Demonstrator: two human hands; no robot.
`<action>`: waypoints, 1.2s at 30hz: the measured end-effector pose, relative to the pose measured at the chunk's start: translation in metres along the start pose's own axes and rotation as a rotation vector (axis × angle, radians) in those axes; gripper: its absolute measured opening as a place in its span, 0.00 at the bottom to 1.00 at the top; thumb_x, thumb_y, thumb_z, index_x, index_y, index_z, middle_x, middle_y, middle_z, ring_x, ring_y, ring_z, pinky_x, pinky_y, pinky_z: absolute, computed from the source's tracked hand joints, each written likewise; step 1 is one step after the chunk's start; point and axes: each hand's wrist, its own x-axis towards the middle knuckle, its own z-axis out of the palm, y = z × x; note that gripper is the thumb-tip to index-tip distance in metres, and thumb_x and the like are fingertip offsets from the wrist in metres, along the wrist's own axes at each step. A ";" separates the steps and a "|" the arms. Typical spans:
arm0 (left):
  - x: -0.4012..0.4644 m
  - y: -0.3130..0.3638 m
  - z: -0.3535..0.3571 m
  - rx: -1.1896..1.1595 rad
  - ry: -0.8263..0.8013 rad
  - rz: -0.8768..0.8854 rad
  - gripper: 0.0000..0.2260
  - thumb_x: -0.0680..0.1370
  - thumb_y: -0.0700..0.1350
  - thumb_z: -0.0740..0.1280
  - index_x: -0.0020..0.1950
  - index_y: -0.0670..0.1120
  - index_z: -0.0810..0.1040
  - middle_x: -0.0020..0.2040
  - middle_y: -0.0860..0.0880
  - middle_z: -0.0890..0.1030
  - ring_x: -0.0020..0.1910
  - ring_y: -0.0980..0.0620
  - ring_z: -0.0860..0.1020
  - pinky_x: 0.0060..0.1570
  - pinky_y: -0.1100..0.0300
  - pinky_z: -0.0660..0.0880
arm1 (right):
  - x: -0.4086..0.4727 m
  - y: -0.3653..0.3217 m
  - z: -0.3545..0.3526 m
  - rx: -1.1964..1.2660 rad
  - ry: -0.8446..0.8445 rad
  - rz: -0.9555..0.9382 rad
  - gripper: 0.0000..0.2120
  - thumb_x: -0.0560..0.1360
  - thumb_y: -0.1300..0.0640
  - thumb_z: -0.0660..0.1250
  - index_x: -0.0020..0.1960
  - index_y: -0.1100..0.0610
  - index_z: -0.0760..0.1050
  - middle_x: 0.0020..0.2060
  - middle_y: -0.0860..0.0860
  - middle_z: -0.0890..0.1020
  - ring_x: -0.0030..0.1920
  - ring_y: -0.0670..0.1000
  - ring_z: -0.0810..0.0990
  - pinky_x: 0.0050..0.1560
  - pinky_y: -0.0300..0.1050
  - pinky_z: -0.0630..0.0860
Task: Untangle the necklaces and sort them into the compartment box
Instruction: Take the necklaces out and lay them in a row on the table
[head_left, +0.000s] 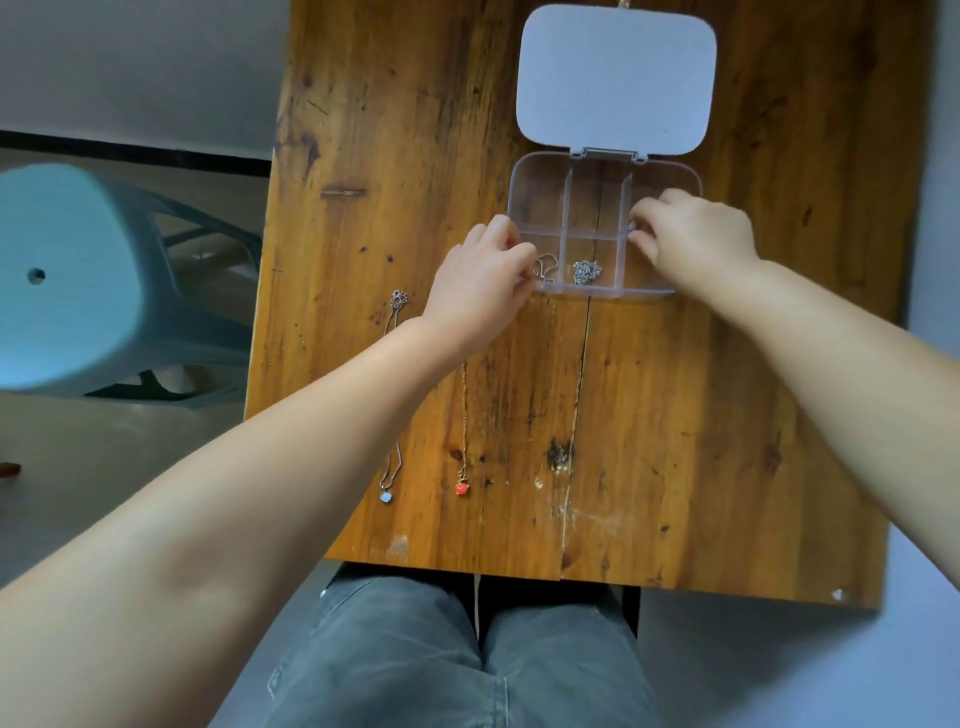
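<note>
A clear compartment box lies open on the wooden table, its white lid folded back. A silver chain is bunched in the near middle compartment. A thin chain lies in the near left compartment, where the fingertips of my left hand pinch at it by the box's near left corner. My right hand rests over the right compartments, fingers closed on something small and silvery at a divider. On the table lie a silver necklace with a pale pendant and a gold necklace with a red pendant.
The wooden table has a crack running toward me. A pale blue plastic stool stands left of the table. My grey trousers show below the table's near edge.
</note>
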 end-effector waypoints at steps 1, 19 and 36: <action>0.000 0.001 -0.001 -0.004 -0.002 -0.004 0.05 0.77 0.43 0.66 0.49 0.42 0.78 0.55 0.42 0.75 0.52 0.44 0.72 0.44 0.56 0.70 | -0.001 0.001 0.001 0.056 0.033 0.024 0.13 0.80 0.55 0.60 0.59 0.61 0.75 0.51 0.61 0.80 0.46 0.62 0.79 0.36 0.45 0.69; -0.018 0.079 -0.024 -0.685 -0.152 0.006 0.12 0.81 0.43 0.57 0.39 0.44 0.73 0.34 0.54 0.76 0.34 0.63 0.73 0.36 0.70 0.67 | -0.120 -0.046 -0.077 1.923 0.092 0.162 0.09 0.78 0.63 0.60 0.53 0.54 0.78 0.40 0.50 0.86 0.40 0.48 0.84 0.32 0.36 0.78; -0.053 0.009 0.024 -0.403 -0.180 -0.262 0.12 0.80 0.47 0.59 0.55 0.44 0.80 0.51 0.48 0.81 0.48 0.54 0.75 0.48 0.60 0.69 | -0.194 -0.096 -0.007 1.906 -0.238 0.662 0.10 0.72 0.60 0.70 0.53 0.57 0.75 0.43 0.54 0.86 0.40 0.47 0.84 0.33 0.36 0.78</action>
